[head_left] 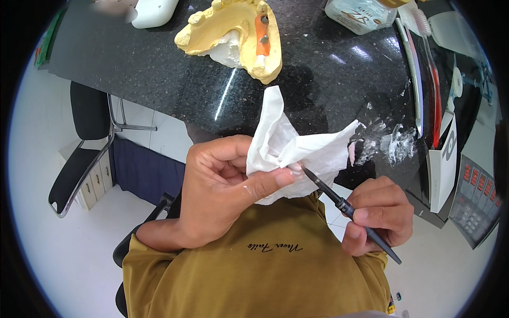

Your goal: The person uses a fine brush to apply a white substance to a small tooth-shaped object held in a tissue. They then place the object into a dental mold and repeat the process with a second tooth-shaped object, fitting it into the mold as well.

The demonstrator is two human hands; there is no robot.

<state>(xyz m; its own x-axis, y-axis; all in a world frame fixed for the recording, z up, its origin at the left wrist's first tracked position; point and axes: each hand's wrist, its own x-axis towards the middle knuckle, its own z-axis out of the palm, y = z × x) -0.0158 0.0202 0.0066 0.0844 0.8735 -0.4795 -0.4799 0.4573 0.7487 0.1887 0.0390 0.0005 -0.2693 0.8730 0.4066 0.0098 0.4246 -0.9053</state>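
Observation:
My left hand (pixel 214 185) pinches a crumpled white tissue (pixel 323 151) between thumb and fingers, above my lap at the near table edge. In my right hand (pixel 384 212) is a slim dark brush (pixel 345 208), held like a pen. Its pointed tip meets a fold of the tissue just beside my left thumb; whether anything lies inside that fold is hidden. Beyond the hands, a yellow dental cast (pixel 238 18) sits on the dark table, with an orange-red strip (pixel 262 45) along its right side bearing two grey metallic pieces.
White powdery smears (pixel 397 146) mark the table (pixel 318 69) right of the tissue. A clear jar (pixel 355 16) stands at the back right. Long thin tools, one red (pixel 436 106), lie near a white box (pixel 445 164) and a keypad-like panel (pixel 472 201). A black chair (pixel 79 175) stands left.

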